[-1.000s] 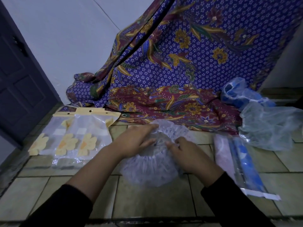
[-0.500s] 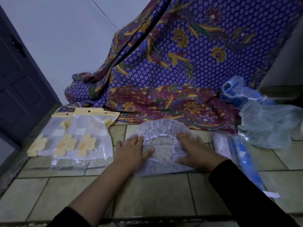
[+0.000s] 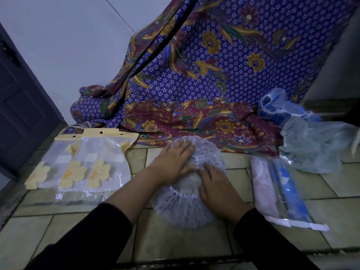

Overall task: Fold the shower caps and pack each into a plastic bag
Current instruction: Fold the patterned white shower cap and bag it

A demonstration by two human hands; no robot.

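A translucent white shower cap (image 3: 183, 207) with a ruffled elastic rim lies spread flat on the tiled floor (image 3: 175, 242) in the middle. My left hand (image 3: 171, 162) lies flat on its far left part, fingers straight. My right hand (image 3: 216, 188) presses on its right side with fingers spread and slightly bent. Several empty plastic bags (image 3: 83, 168) with yellow flower prints and yellow headers lie to the left. Packed, rolled caps in bags (image 3: 280, 190), pink and blue, lie to the right.
A purple and maroon batik cloth (image 3: 204, 84) hangs down at the back and spills onto the floor. Loose clear and blue shower caps (image 3: 311, 145) are piled at the right. A dark door (image 3: 21, 98) stands at the left.
The cap was bunched between both hands, then laid down and flattened; now it lies rounder and nearer to me, with my left hand moved up onto its far edge.
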